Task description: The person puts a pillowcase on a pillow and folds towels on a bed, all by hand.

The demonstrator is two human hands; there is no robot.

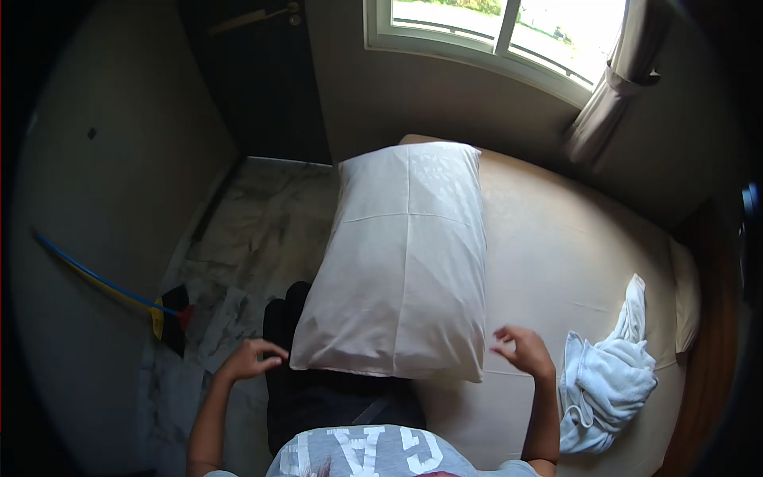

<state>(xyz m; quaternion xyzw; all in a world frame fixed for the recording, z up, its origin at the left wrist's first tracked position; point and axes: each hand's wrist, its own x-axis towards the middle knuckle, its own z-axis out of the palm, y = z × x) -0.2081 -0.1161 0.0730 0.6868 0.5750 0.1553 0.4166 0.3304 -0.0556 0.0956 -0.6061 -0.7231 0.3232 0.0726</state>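
Observation:
A pillow in a pale cream case (397, 262) lies lengthwise away from me, its near end over my dark-clothed lap and its right side along the bed (548, 238). Fold creases cross the case in both directions. My left hand (251, 359) is just off the pillow's near left corner, fingers loosely bent, thumb apart, holding nothing. On the other side, my right hand (523, 350) hovers over the bed beside the near right corner, empty, with curved fingers spread apart.
A crumpled light blue cloth (608, 385) lies on the bed at right, near the wooden headboard (703, 342). Brooms or dustpan tools (171, 318) lean against the left wall. A dark door (254, 87), window (493, 48) and tied curtain (612, 91) are beyond.

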